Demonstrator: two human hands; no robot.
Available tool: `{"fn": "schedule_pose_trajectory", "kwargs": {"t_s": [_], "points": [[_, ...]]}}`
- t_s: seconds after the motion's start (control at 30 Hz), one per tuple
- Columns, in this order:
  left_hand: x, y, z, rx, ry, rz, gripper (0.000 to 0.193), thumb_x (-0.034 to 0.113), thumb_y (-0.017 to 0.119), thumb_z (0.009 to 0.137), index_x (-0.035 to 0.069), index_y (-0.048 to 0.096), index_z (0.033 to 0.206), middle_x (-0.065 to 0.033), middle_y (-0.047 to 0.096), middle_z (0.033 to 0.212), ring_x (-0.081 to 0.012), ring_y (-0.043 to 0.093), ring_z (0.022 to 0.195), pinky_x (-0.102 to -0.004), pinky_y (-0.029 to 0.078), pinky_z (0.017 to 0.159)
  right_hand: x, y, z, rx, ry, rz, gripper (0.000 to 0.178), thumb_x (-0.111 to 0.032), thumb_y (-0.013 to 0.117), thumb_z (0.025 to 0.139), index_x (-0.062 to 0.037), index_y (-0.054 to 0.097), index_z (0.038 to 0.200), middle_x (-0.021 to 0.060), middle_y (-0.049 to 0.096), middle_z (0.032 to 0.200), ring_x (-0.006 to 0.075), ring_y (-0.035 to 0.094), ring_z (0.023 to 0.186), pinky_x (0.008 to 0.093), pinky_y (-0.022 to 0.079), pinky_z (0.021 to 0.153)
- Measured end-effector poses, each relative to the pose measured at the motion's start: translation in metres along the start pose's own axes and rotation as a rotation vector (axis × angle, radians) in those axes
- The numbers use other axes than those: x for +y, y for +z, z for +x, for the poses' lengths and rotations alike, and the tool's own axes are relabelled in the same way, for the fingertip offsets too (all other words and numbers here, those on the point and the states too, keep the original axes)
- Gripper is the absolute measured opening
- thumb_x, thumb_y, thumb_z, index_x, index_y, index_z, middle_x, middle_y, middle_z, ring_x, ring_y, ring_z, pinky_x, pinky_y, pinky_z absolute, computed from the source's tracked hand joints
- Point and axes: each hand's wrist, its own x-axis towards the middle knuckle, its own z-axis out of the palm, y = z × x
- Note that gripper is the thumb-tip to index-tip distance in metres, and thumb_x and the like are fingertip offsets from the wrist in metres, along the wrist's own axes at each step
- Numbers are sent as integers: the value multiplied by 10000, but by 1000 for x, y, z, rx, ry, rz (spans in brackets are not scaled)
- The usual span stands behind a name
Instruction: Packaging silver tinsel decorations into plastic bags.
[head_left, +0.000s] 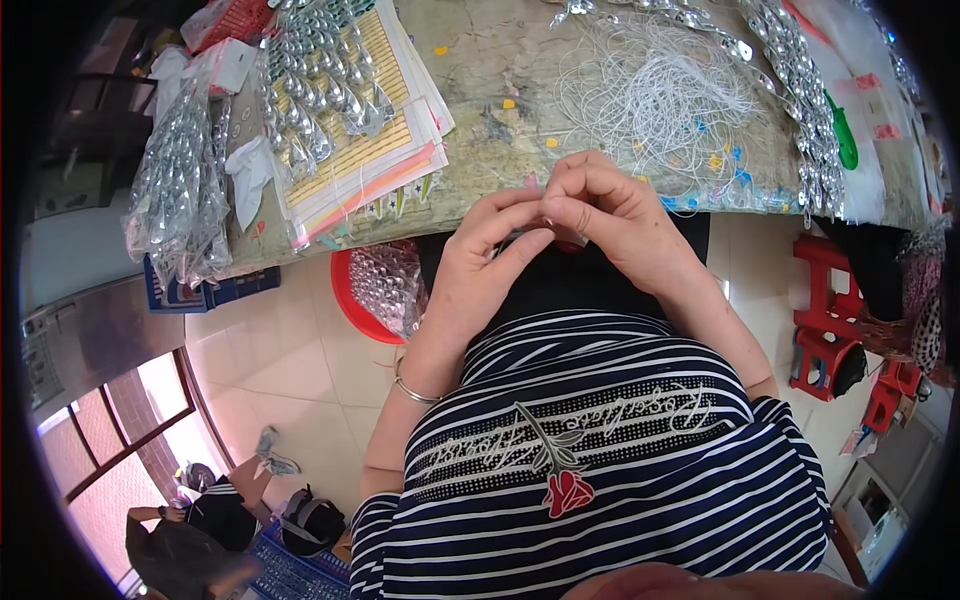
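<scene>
My left hand [488, 246] and my right hand [618, 218] meet in front of the table's near edge. Thumb and fingers are pinched together on each, the fingertips nearly touching. Whatever sits between them is too small or hidden to make out. Beyond my right hand, a loose tangle of thin white cord [680, 100] lies on the worn tabletop [480, 110]. To the left, strands of shiny silver teardrop-shaped pieces [320, 80] rest on a yellow slatted mat [375, 150] with papers under it.
Bagged silver strands [185, 180] hang over the table's left edge. More strands [815, 110] and a green-handled tool [842, 135] lie at right. Below are a red basin [355, 305] with silver pieces, a blue crate [215, 290] and red stools [825, 290]. Another person [190, 540] is at lower left.
</scene>
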Motion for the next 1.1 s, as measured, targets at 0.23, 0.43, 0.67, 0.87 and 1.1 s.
{"fn": "schedule_pose_trajectory", "kwargs": {"t_s": [0.23,0.43,0.67,0.87,1.1], "points": [[6,3,0,-17,-173,-210,151,54,596,894,11,633,1034,-37,635,949,-87,570,834,-212,442,719,-4,-1,0,26,52,-89,59,-92,601,904,-35,616,910,-2,487,1010,54,511,805,200,438,676],[9,4,-3,15,-230,-181,112,88,591,905,30,649,982,-20,648,898,-59,551,751,-199,427,668,-1,1,2,-10,41,-248,68,-97,596,909,-32,609,922,6,491,1016,50,516,800,195,438,664],[16,-14,-6,175,-155,-87,112,73,602,891,4,671,947,-6,635,844,-51,533,725,-188,420,655,-20,-13,-6,20,-58,-596,139,-90,643,858,-27,628,980,29,537,943,93,534,783,225,427,634],[3,-42,-21,359,-132,-92,129,83,585,902,-9,663,947,-38,646,840,-65,536,695,-190,415,641,-9,-51,-32,113,-159,-839,86,-31,623,850,2,642,928,51,566,853,139,542,809,241,426,711],[9,-36,-16,319,-101,-108,108,41,587,894,-12,670,938,-52,653,913,-95,577,803,-220,451,751,-29,-62,-41,318,-124,-522,69,-20,572,883,7,634,893,37,569,871,111,529,846,231,406,767]]}}
